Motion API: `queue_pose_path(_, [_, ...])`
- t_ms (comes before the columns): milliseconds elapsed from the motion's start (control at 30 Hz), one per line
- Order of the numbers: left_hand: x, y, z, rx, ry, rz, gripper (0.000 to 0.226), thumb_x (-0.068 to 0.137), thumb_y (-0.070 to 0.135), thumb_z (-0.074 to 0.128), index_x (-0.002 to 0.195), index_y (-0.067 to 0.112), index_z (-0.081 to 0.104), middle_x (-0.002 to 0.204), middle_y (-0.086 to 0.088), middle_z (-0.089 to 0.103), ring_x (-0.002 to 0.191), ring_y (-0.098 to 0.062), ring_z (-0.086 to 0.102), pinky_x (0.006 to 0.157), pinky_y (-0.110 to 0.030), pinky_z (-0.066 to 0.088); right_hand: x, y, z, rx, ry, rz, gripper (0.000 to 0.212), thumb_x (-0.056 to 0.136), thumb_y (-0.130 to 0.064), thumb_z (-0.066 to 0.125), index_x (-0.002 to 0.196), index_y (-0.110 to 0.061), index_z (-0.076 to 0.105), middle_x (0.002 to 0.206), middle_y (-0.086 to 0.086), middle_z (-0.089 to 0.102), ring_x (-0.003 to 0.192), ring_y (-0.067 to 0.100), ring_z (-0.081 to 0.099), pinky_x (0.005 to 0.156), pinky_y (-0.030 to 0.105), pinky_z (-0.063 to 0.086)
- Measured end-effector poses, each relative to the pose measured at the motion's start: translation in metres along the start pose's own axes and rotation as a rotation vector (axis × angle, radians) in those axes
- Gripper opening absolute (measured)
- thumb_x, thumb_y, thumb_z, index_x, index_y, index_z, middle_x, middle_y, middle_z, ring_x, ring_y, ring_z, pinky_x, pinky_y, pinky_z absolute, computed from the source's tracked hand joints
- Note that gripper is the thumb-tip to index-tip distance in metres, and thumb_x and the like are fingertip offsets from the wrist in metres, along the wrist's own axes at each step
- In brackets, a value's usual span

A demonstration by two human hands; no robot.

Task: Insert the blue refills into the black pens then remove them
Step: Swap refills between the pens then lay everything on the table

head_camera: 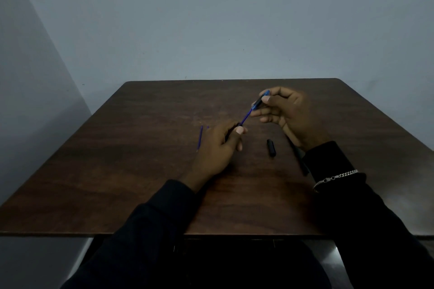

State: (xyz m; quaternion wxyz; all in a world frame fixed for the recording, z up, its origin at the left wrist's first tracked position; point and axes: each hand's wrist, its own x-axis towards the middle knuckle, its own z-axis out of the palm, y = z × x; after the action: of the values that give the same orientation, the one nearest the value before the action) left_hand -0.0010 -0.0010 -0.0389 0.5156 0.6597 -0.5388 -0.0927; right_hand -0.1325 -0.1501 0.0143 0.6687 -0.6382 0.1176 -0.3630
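Head view: a blue refill [246, 118], pinched by the right hand [288, 115], is seemingly being fed into a black pen [237, 125] gripped by the left hand [218, 148]; a straight push is called for.

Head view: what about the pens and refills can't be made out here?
Pen barrel in left hand: head view, mostly covered by its fingers.
Pen piece pinched by right hand: head view, blurred, type unclear.
Blue tip: rest hidden behind the left hand, perhaps a refill.
Dark object beside right sleeve: partly covered by it, too dim to identify.
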Motion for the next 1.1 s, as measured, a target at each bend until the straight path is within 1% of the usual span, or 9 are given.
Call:
queue_pose_path(200, [-0.001, 0.001, -0.001, 0.011, -0.01, 0.004, 0.024, 0.111, 0.022, 0.05, 0.108, 0.014, 0.072, 0.071, 0.007, 0.067, 0.067, 0.003, 0.062, 0.065, -0.007, 0.043, -0.002, -0.001, 0.0, -0.073, -0.017, -0.002, 0.011, 0.101, -0.005, 0.058, 0.1, -0.008, 0.069, 0.093, 0.016, 0.08, 0.081, 0.029, 0.08, 0.059, 0.026, 0.06])
queue_pose_path(333, [-0.001, 0.001, -0.001, 0.019, -0.015, 0.012, 0.022, 0.11, 0.021, 0.051, 0.106, 0.016, 0.072, 0.07, 0.007, 0.067, 0.067, 0.003, 0.062, 0.065, -0.008, 0.044, -0.004, -0.002, 0.001, -0.109, -0.027, 0.004, 0.01, 0.101, -0.005, 0.059, 0.101, -0.007, 0.069, 0.094, 0.016, 0.079, 0.081, 0.031, 0.079, 0.058, 0.027, 0.06])
queue_pose_path(433, [-0.001, 0.0, 0.0, 0.028, -0.011, 0.033, 0.02, 0.11, 0.022, 0.052, 0.104, 0.02, 0.071, 0.069, 0.008, 0.066, 0.064, 0.003, 0.061, 0.063, -0.008, 0.044, -0.004, -0.003, 0.001, -0.124, -0.014, 0.002, 0.01, 0.101, -0.004, 0.06, 0.099, -0.006, 0.069, 0.092, 0.016, 0.079, 0.08, 0.031, 0.079, 0.058, 0.026, 0.06])
queue_pose_path(633, [-0.001, -0.001, 0.0, 0.028, -0.013, 0.049, 0.019, 0.109, 0.021, 0.053, 0.1, 0.022, 0.07, 0.065, 0.014, 0.065, 0.06, 0.003, 0.059, 0.061, -0.01, 0.042, -0.004, -0.001, 0.001, -0.135, 0.007, -0.016, 0.012, 0.099, 0.001, 0.06, 0.093, -0.006, 0.068, 0.084, 0.016, 0.079, 0.072, 0.027, 0.079, 0.057, 0.025, 0.06])
queue_pose_path(767, [-0.001, -0.001, 0.0, 0.037, -0.003, 0.057, 0.023, 0.11, 0.024, 0.053, 0.099, 0.015, 0.07, 0.067, 0.007, 0.065, 0.063, -0.004, 0.06, 0.061, -0.01, 0.042, -0.004, 0.0, -0.001, -0.169, -0.027, -0.034, 0.014, 0.098, 0.004, 0.059, 0.092, -0.006, 0.068, 0.082, 0.016, 0.079, 0.072, 0.028, 0.079, 0.056, 0.025, 0.06])
queue_pose_path(833, [-0.001, -0.001, 0.0, 0.036, 0.0, 0.053, 0.023, 0.11, 0.023, 0.053, 0.099, 0.013, 0.07, 0.068, 0.005, 0.065, 0.063, -0.005, 0.06, 0.061, -0.012, 0.042, -0.004, 0.003, 0.001, -0.232, -0.051, -0.045, 0.014, 0.098, 0.006, 0.061, 0.093, -0.006, 0.067, 0.08, 0.016, 0.079, 0.072, 0.029, 0.079, 0.057, 0.027, 0.061])
queue_pose_path(933, [0.0, -0.001, -0.001, 0.053, 0.0, 0.058, 0.024, 0.11, 0.021, 0.053, 0.099, 0.009, 0.07, 0.07, 0.001, 0.066, 0.065, -0.011, 0.062, 0.062, -0.017, 0.045, -0.005, 0.008, 0.004, -0.316, -0.087, -0.063, 0.012, 0.096, 0.005, 0.064, 0.096, -0.006, 0.069, 0.082, 0.016, 0.08, 0.073, 0.026, 0.079, 0.057, 0.027, 0.061])
queue_pose_path(1000, [0.0, -0.001, -0.001, 0.062, -0.007, 0.049, 0.024, 0.11, 0.022, 0.052, 0.101, 0.009, 0.07, 0.072, 0.002, 0.066, 0.068, -0.012, 0.063, 0.064, -0.02, 0.046, -0.006, 0.008, 0.004, -0.314, -0.11, -0.059, 0.009, 0.095, 0.002, 0.067, 0.097, -0.005, 0.071, 0.086, 0.017, 0.08, 0.077, 0.027, 0.08, 0.059, 0.027, 0.062])
queue_pose_path(1100, [0.0, 0.0, -0.002, 0.07, -0.007, 0.053, 0.025, 0.11, 0.023, 0.052, 0.1, 0.009, 0.071, 0.071, 0.004, 0.066, 0.069, -0.011, 0.064, 0.063, -0.018, 0.045, -0.008, 0.006, 0.002, -0.31, -0.136, -0.057, 0.006, 0.094, -0.002, 0.07, 0.098, -0.004, 0.074, 0.089, 0.018, 0.08, 0.082, 0.03, 0.079, 0.062, 0.028, 0.062])
